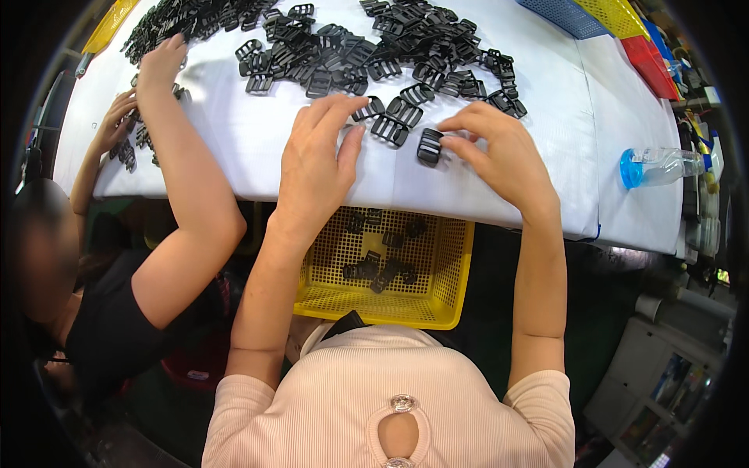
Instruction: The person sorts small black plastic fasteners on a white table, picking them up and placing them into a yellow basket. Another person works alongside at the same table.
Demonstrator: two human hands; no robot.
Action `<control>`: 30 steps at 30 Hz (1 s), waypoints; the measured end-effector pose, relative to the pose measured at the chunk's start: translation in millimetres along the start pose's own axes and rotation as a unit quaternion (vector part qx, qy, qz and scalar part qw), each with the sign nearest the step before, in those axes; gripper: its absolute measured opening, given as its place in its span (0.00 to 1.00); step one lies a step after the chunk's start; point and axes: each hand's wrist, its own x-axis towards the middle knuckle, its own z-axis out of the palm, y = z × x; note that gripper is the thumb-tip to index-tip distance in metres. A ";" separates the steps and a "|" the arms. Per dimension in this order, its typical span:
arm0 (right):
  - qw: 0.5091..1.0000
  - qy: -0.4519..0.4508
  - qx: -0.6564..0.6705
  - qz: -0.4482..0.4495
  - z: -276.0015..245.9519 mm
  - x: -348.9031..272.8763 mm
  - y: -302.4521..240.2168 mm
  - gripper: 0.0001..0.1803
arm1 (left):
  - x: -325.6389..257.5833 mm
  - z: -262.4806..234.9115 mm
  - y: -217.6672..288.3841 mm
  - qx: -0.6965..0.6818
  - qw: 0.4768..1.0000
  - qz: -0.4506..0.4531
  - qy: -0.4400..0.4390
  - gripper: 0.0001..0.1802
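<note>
**Two Hands Sorting Black Clips on a White Table**

A white table [234, 156] fills the top half of the frame. Lots of small black plastic clips [374, 47] lie in a big messy pile across the top middle. Below the table edge, in the middle of the frame, sits a yellow basket [452, 273] with a few black clips inside it.

The left hand [316, 160] lies flat on the table in the middle of the frame. Its fingers are spread wide and reach toward two clips [394, 121] just past the fingertips. It holds nothing.

The right hand [499, 152] is a little to the right. Its fingers are curled down, and the fingertips touch one black clip [428, 146] that stands near the table edge. I think it is pinching the clip lightly, but the grip is hard to see.

At the upper left, another person's hands [160, 66] pick at more clips. At the right side a clear bottle with a blue cap [659, 166] lies on its side. Red, blue and yellow trays [624, 19] sit in the upper right corner.

What could go wrong? The held clip is close to the edge. If the fingers slip, it could drop and miss the basket. The two people's arms are near each other and could bump.
</note>
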 end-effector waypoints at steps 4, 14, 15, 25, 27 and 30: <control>0.998 0.060 -0.018 -0.006 2.0 -3.4 -19.4 0.18 | 7.6 4.4 -6.9 0.075 0.996 0.050 0.014 0.18; 0.996 0.084 0.017 -0.015 24.1 -19.4 -40.1 0.20 | 7.8 -10.6 -0.9 0.003 0.993 -0.092 -0.073 0.14; 0.995 0.101 0.009 -0.022 24.6 -17.7 -36.9 0.19 | 4.4 -17.7 5.0 -0.051 0.979 -0.173 -0.098 0.14; 0.981 0.135 -0.082 -0.114 45.0 19.9 -32.7 0.13 | 1.1 -7.1 6.3 0.110 0.986 0.112 -0.048 0.16; 0.976 0.173 -0.082 -0.104 48.7 18.2 -29.7 0.11 | 0.4 2.8 5.8 0.116 0.983 0.123 -0.068 0.15; 0.984 0.170 0.051 0.010 38.3 10.8 -27.3 0.08 | 2.3 6.6 3.3 0.125 0.980 0.140 -0.059 0.14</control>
